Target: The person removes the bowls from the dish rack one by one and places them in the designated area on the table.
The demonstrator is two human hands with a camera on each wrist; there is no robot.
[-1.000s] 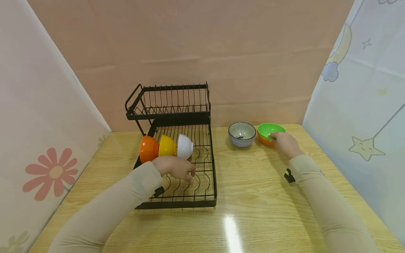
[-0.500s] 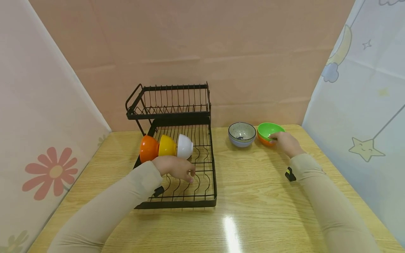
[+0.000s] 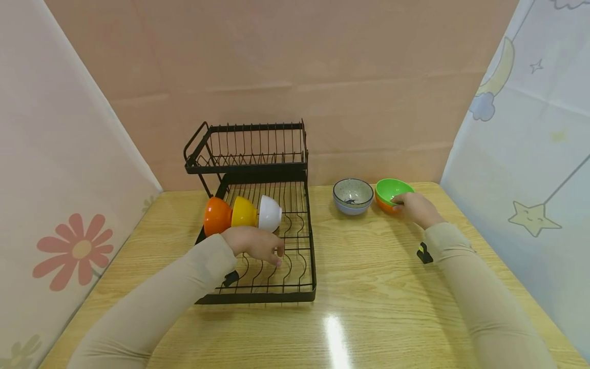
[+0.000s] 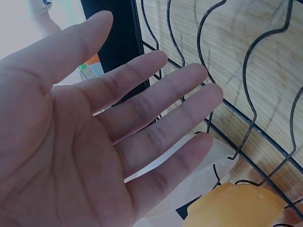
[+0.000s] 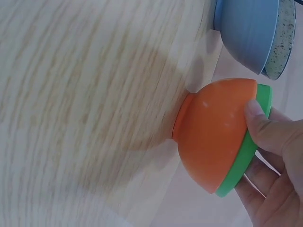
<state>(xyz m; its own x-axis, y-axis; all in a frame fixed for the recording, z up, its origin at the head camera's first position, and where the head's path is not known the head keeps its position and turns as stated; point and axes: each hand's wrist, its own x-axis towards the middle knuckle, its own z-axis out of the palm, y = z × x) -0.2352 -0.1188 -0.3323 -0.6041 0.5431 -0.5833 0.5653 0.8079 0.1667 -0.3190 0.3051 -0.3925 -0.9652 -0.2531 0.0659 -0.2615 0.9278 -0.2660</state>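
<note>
At the back right of the table, a green bowl (image 3: 393, 187) sits nested inside an orange bowl (image 5: 215, 127). My right hand (image 3: 417, 209) pinches the green bowl's rim, its thumb on the near side by the orange bowl's edge and the other fingers behind. Over the lower tier of a black dish rack (image 3: 258, 297) hovers my left hand (image 3: 255, 243). Its fingers (image 4: 161, 137) are spread and relaxed, holding nothing. Just beyond it, an orange bowl (image 3: 216, 216), a yellow bowl (image 3: 243, 210) and a white bowl (image 3: 269, 212) stand on their sides in the rack.
Left of the green bowl, a speckled grey bowl (image 3: 352, 189) rests in a light blue bowl (image 3: 350, 209). The rack's raised upper tier (image 3: 246, 168) stands at the back left. Patterned cloth walls border the wooden table (image 3: 369, 287) on the left, right and back.
</note>
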